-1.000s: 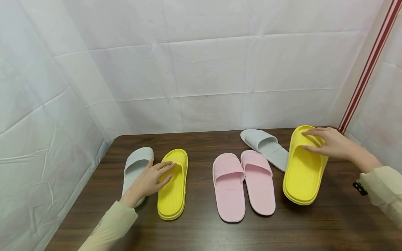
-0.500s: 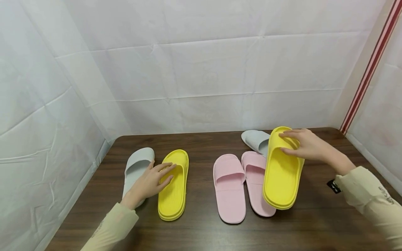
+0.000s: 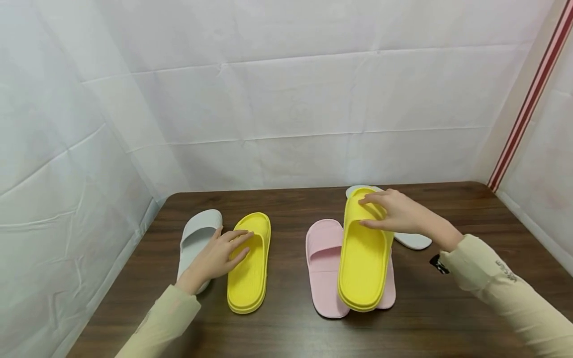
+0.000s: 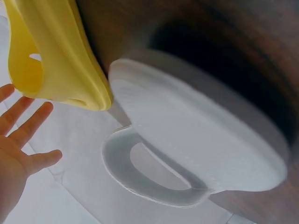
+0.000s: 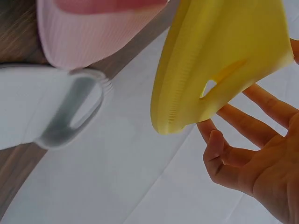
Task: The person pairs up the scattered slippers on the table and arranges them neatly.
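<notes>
My right hand (image 3: 398, 214) grips a yellow slipper (image 3: 364, 268) by its strap and holds it up over the pink slippers, toe end toward the back wall. In the right wrist view my fingers meet the strap of this yellow slipper (image 5: 224, 51). Over a second yellow slipper (image 3: 246, 288), lying on the table at left, my left hand (image 3: 219, 253) is spread with its fingertips at the strap. Left of that is a pale grey slipper (image 3: 201, 223), partly hidden by my hand. The left pink slipper (image 3: 324, 283) is mostly visible; the right one (image 3: 388, 291) is largely covered.
Behind the lifted slipper a second pale grey slipper (image 3: 414, 241) lies slanted near the table's back edge, mostly hidden. The dark wooden table (image 3: 286, 338) meets white cloth walls (image 3: 286, 99) at the back and sides. A red-striped band (image 3: 532, 99) runs down the right corner.
My right hand has carried the yellow slipper leftward from the table's right side to above the pink pair. My left hand has stayed in place at the other yellow slipper.
</notes>
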Demonstrator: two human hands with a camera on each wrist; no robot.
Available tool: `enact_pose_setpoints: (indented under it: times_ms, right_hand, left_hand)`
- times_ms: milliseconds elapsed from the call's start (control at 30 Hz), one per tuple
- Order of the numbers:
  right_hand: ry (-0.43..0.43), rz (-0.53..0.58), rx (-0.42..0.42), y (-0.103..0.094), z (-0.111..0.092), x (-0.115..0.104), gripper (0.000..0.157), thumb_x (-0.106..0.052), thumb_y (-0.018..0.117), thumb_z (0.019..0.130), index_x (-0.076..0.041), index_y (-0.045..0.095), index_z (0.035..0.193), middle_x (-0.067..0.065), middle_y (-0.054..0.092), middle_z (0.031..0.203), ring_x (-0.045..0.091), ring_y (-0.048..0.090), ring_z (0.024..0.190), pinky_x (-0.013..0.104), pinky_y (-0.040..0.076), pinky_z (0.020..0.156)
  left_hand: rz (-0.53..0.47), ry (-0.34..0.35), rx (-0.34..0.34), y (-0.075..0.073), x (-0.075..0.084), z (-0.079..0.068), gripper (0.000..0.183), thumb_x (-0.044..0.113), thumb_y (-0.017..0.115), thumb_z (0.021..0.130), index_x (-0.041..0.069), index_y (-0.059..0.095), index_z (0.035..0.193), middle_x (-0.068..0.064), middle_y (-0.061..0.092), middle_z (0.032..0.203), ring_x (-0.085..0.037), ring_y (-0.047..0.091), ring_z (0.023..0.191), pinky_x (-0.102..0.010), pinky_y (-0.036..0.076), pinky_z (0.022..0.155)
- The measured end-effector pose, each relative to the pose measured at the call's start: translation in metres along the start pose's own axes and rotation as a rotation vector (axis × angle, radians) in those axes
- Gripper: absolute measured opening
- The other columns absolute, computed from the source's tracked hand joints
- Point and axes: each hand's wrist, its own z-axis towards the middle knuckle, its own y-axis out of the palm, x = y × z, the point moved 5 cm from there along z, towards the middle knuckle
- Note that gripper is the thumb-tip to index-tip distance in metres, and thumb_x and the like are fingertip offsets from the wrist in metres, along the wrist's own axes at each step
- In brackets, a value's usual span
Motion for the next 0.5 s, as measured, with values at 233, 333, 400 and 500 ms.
enact_pose_setpoints:
  times_ms: [233,333,400,500]
  right_hand:
    - [-0.066,0.004,0.017,0.01,0.018,-0.018,0.041,-0.037,0.065,0.078,-0.006,0.063,0.105,0.008,0.066,0.102,0.022,0.061,0.094,0.038,0.047,0.081]
    - [-0.082,0.025,0.012,0.014,0.026,-0.024,0.041,-0.038,0.064,0.079,-0.007,0.063,0.105,0.008,0.066,0.102,0.022,0.061,0.095,0.037,0.048,0.081]
    - [-0.086,0.033,0.008,0.017,0.032,-0.028,0.042,-0.039,0.064,0.079,-0.007,0.063,0.106,0.008,0.066,0.102,0.022,0.061,0.095,0.036,0.048,0.081]
    - [-0.095,0.026,0.012,0.019,0.041,-0.033,0.042,-0.04,0.065,0.078,-0.007,0.063,0.105,0.007,0.067,0.101,0.021,0.062,0.092,0.035,0.048,0.079]
  left_hand:
    - [-0.033,-0.003,-0.071,0.004,0.005,0.014,0.04,0.031,0.052,0.089,0.023,0.05,0.128,-0.006,0.053,0.127,-0.022,0.049,0.118,-0.061,0.023,0.101]
    - [-0.03,-0.013,-0.098,0.006,0.006,0.016,0.038,0.033,0.051,0.09,0.025,0.051,0.127,-0.006,0.052,0.128,-0.023,0.048,0.119,-0.06,0.022,0.102]
    - [-0.021,-0.025,-0.11,0.008,0.006,0.015,0.037,0.033,0.05,0.09,0.025,0.052,0.126,-0.006,0.052,0.128,-0.023,0.048,0.12,-0.06,0.021,0.103]
    - [-0.011,-0.045,-0.119,0.009,0.004,0.013,0.036,0.033,0.05,0.09,0.025,0.053,0.125,-0.006,0.052,0.128,-0.023,0.047,0.12,-0.06,0.02,0.103]
